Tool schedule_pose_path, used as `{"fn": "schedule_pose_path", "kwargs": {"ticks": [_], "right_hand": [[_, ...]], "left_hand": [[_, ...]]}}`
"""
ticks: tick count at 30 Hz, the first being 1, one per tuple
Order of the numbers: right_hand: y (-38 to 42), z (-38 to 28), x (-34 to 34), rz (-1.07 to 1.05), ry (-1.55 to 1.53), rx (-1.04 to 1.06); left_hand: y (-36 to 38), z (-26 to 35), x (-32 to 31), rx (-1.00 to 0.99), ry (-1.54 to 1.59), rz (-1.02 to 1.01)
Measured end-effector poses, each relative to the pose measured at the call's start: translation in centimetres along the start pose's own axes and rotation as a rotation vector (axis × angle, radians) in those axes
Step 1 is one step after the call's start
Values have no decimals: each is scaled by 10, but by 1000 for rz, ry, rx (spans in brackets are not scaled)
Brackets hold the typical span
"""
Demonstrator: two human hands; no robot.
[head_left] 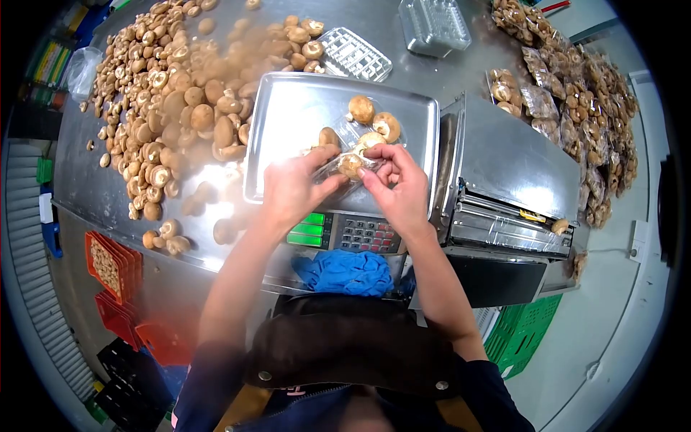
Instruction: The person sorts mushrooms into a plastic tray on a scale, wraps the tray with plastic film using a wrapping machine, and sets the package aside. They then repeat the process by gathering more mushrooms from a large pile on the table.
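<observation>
Both hands meet over the metal scale tray, at a clear plastic tray with several brown mushrooms in and around it. My left hand has its fingertips at the plastic tray's near left edge, below a mushroom. Thumb and fingers of my right hand are bent round the near right side, touching a mushroom. Two more mushrooms lie at the far end, one beside another. The fingers partly hide the plastic tray.
A large mushroom pile spreads on the left. Behind the scale are an empty plastic tray and stacked trays. A wrapping machine and packed mushrooms are on the right. A blue cloth lies below the keypad.
</observation>
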State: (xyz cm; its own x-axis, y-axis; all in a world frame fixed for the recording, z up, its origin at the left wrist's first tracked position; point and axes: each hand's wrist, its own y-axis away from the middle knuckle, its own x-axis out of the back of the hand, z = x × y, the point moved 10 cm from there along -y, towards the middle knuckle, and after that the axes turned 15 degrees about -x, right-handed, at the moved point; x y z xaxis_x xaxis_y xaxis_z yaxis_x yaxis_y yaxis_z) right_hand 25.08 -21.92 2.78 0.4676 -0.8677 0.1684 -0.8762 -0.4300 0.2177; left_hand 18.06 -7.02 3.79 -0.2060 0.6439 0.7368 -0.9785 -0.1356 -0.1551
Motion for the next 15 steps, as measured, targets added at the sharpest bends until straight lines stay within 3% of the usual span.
{"fn": "schedule_pose_path", "kwargs": {"ticks": [4,10,15], "right_hand": [[-3,-10,-4,-111,34,-54],[1,-16,5,19,-17,146],[10,-28,-3,-16,140,196]], "left_hand": [[-4,2,-2,21,-33,-36],[-4,3,-3,12,27,-4],[-3,-3,9,27,-124,177]]}}
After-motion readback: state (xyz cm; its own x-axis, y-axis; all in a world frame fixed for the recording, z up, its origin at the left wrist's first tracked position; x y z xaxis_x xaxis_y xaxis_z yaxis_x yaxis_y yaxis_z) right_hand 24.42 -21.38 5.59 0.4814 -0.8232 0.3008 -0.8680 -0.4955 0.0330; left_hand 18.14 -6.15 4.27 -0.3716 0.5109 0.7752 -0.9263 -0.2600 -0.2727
